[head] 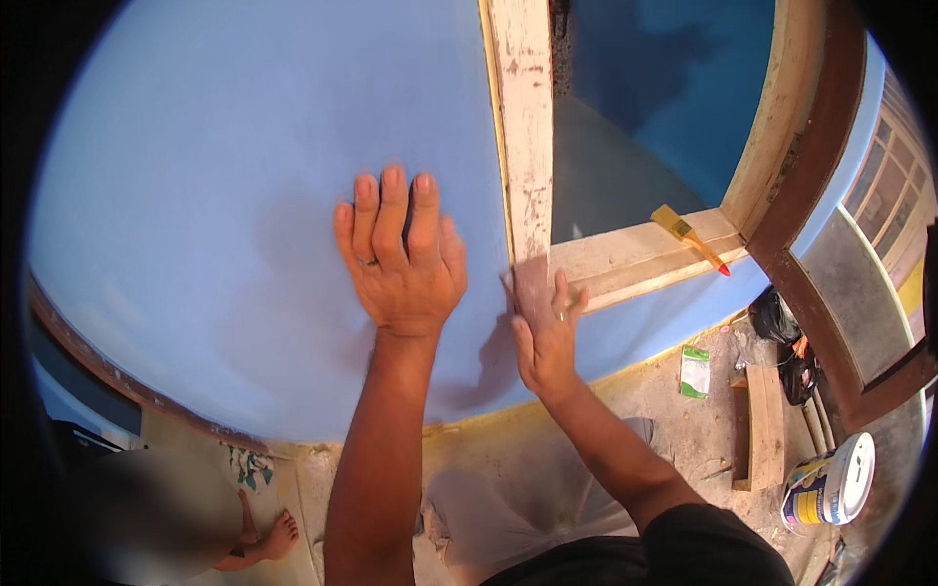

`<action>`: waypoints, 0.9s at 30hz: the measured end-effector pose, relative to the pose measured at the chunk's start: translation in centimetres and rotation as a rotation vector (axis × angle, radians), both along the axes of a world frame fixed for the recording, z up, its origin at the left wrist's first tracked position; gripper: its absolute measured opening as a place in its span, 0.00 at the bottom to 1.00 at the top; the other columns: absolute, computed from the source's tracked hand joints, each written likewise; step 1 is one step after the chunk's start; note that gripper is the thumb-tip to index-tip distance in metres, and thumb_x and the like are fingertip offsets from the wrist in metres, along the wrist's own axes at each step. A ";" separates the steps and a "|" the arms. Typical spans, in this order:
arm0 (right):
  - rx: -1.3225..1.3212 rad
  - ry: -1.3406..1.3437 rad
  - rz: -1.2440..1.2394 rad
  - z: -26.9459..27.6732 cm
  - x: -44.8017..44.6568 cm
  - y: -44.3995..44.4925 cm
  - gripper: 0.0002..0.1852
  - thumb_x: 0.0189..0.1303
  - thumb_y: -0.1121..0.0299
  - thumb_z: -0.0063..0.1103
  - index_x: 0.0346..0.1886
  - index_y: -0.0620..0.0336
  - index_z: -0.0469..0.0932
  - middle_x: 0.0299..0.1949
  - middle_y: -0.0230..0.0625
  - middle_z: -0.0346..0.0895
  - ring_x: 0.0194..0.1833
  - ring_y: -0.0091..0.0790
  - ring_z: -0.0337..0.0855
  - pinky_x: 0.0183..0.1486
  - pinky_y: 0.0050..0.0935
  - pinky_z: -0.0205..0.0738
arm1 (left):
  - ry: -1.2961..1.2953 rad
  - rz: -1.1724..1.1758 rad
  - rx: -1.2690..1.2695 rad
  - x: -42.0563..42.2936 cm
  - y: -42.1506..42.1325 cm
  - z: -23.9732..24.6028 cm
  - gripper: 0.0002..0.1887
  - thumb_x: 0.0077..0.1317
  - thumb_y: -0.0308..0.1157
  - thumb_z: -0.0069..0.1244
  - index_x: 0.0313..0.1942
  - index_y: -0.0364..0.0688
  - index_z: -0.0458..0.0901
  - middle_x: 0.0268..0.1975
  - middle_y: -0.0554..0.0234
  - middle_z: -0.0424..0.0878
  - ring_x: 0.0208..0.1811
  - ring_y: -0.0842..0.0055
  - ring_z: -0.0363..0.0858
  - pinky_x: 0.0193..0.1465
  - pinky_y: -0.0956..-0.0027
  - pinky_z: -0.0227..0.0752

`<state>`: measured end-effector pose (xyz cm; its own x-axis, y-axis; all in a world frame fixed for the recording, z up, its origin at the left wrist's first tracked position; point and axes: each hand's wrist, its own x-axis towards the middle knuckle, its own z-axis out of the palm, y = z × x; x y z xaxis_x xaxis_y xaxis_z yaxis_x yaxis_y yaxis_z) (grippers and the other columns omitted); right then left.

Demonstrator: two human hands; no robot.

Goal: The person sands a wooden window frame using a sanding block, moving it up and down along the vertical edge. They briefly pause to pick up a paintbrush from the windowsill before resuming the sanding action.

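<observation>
My left hand point(407, 249) lies against the light blue wall point(293, 132), palm toward it, fingers up and holding nothing. To its right, my right hand point(549, 337) presses a brownish sheet, perhaps sandpaper point(533, 289), against the lower part of the worn, pale wooden window jamb point(524, 132). Its thumb is on the left of the sheet and some fingers stick out to the right. A paintbrush point(689, 238) with a red-tipped wooden handle rests across the wooden window sill point(630, 256), its bristles toward the opening.
A brown-framed shutter point(828, 146) stands at the right. On the floor are a green-and-white packet point(695, 372), a wooden box point(766, 428), black plastic bags point(773, 315) and a paint bucket point(828, 480). Another person's bare foot point(280, 535) is at lower left.
</observation>
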<state>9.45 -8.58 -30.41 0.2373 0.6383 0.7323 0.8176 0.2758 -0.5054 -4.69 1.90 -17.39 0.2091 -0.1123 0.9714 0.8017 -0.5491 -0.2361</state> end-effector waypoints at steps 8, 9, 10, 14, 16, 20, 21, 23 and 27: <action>-0.086 0.044 0.005 -1.5 -0.4 -1.0 0.31 0.84 0.60 0.44 0.84 0.61 0.64 0.85 0.49 0.63 0.84 0.81 0.44 0.79 0.83 0.16 | 0.007 -0.014 0.022 -0.1 0.0 0.0 0.25 0.79 0.34 0.49 0.74 0.43 0.74 0.75 0.50 0.72 0.79 0.49 0.69 0.82 0.40 0.58; -0.084 0.043 0.000 -1.5 -0.6 -1.2 0.31 0.84 0.59 0.44 0.85 0.59 0.64 0.86 0.48 0.61 0.84 0.82 0.45 0.78 0.84 0.15 | 0.007 -0.006 0.020 -0.3 0.1 0.0 0.25 0.79 0.34 0.49 0.74 0.43 0.74 0.75 0.50 0.72 0.80 0.49 0.68 0.82 0.40 0.58; -0.082 0.041 -0.005 -1.4 -0.8 -1.4 0.31 0.84 0.58 0.44 0.85 0.56 0.64 0.87 0.47 0.59 0.83 0.83 0.47 0.77 0.86 0.15 | 0.008 0.003 0.017 -0.4 0.1 -0.2 0.25 0.79 0.34 0.48 0.74 0.43 0.74 0.75 0.50 0.72 0.80 0.49 0.68 0.82 0.40 0.58; 0.066 0.026 0.022 2.4 0.2 0.5 0.31 0.84 0.56 0.43 0.86 0.52 0.64 0.89 0.44 0.55 0.82 0.84 0.48 0.76 0.89 0.15 | 0.012 0.011 0.002 -0.5 -0.3 -0.1 0.25 0.79 0.35 0.48 0.74 0.43 0.74 0.75 0.49 0.73 0.80 0.50 0.68 0.82 0.39 0.58; -0.052 0.053 -0.004 -1.1 -0.2 -1.4 0.31 0.84 0.56 0.43 0.86 0.52 0.64 0.88 0.45 0.57 0.82 0.84 0.49 0.76 0.89 0.16 | 0.013 -0.003 0.001 -0.2 -0.3 -0.4 0.25 0.80 0.35 0.48 0.74 0.43 0.74 0.75 0.49 0.73 0.80 0.50 0.68 0.82 0.39 0.58; -0.049 -0.019 -0.029 -0.3 0.0 -1.6 0.31 0.85 0.58 0.42 0.85 0.59 0.63 0.85 0.51 0.61 0.83 0.82 0.47 0.78 0.85 0.16 | 0.005 0.007 0.009 -0.5 -0.1 -0.2 0.24 0.80 0.35 0.48 0.74 0.43 0.74 0.75 0.49 0.74 0.80 0.49 0.68 0.82 0.39 0.58; -0.037 -0.028 -0.014 0.2 0.6 -1.1 0.31 0.85 0.58 0.41 0.85 0.58 0.63 0.85 0.51 0.61 0.83 0.83 0.47 0.78 0.85 0.16 | 0.004 0.008 0.011 -0.3 -0.1 -0.2 0.24 0.80 0.35 0.48 0.73 0.43 0.74 0.75 0.49 0.74 0.80 0.49 0.68 0.82 0.39 0.59; -0.012 -0.048 0.017 0.9 1.6 -0.4 0.31 0.86 0.56 0.41 0.86 0.57 0.63 0.86 0.51 0.60 0.82 0.83 0.48 0.78 0.86 0.18 | 0.003 0.010 0.014 -0.1 -0.2 -0.1 0.24 0.80 0.35 0.48 0.73 0.43 0.75 0.75 0.50 0.74 0.80 0.49 0.68 0.81 0.38 0.60; -0.127 -0.048 -0.036 -2.3 1.1 -1.7 0.31 0.87 0.53 0.38 0.86 0.54 0.63 0.86 0.51 0.59 0.82 0.84 0.49 0.78 0.85 0.19 | 0.005 0.010 0.013 -0.2 -0.1 -0.1 0.25 0.79 0.34 0.49 0.73 0.43 0.74 0.75 0.50 0.73 0.79 0.48 0.69 0.81 0.38 0.60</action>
